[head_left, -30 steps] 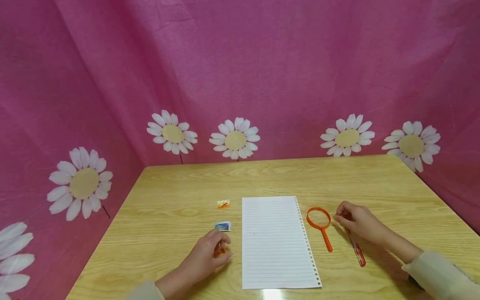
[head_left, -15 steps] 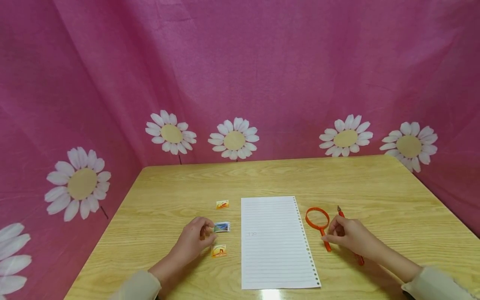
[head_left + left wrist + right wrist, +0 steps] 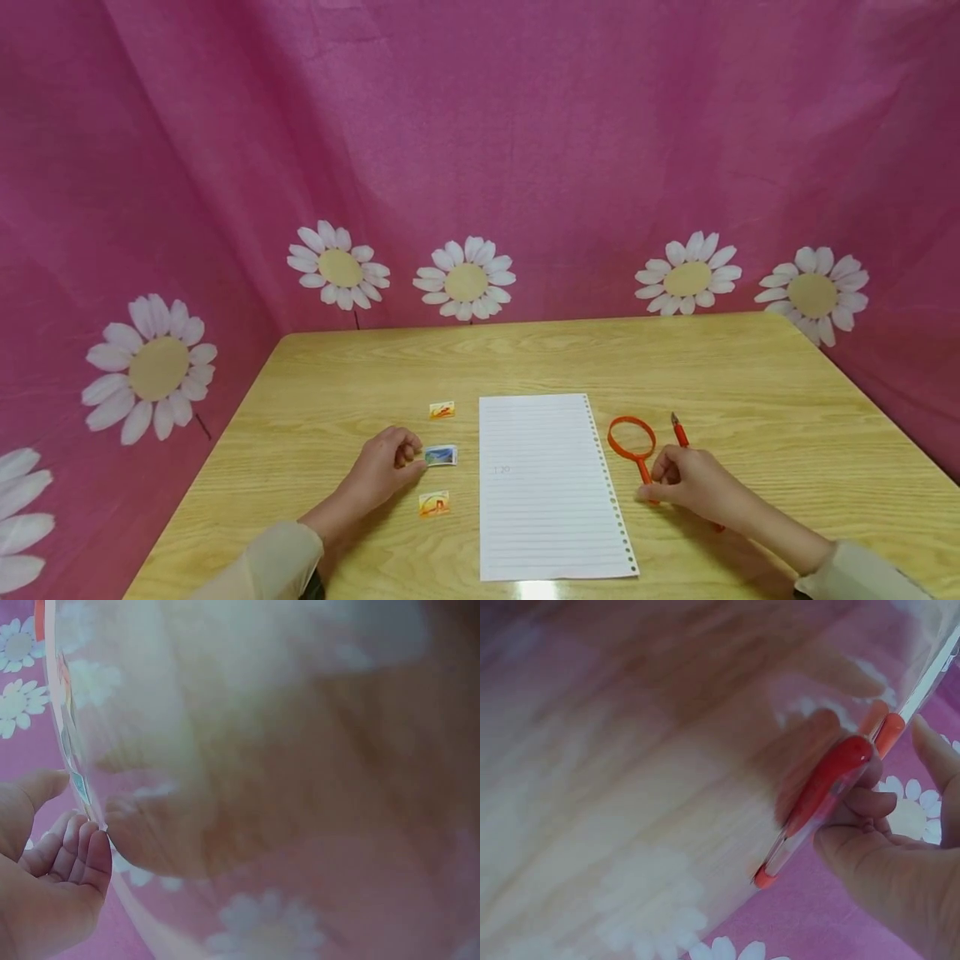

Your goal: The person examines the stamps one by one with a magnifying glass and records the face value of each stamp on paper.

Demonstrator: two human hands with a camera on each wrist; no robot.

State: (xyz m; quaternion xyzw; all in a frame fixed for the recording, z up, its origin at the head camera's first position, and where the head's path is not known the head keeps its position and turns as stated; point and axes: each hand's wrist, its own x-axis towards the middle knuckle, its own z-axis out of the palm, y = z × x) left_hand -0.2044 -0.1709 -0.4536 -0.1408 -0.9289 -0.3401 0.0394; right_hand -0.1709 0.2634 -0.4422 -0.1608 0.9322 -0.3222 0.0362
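Note:
My left hand [image 3: 375,471] rests beside the middle stamp [image 3: 441,455], a blue-green picture with a white border. Its fingers curl loosely, and the thumb tip lies at the stamp's left edge. In the left wrist view the thumb stands apart from the curled fingers [image 3: 86,855]. My right hand [image 3: 708,487] is over the lower end of an orange-red magnifying glass [image 3: 642,468], thumb tip right at its handle. In the right wrist view the thumb and bent fingers stand apart around the handle end [image 3: 889,735]. A red pen [image 3: 679,430] lies partly hidden under this hand.
A yellow-orange stamp [image 3: 442,410] lies behind the middle one, another yellow stamp [image 3: 434,503] in front. Between the hands lies a lined sheet of paper [image 3: 551,508] with punched holes and small red writing. A pink daisy-printed curtain [image 3: 570,167] surrounds the wooden table [image 3: 360,358].
My left hand has drawn back left from the front stamp, uncovering it, and sits by the middle stamp. My right hand has left the pen's upper end and moved down-left to the magnifying glass handle.

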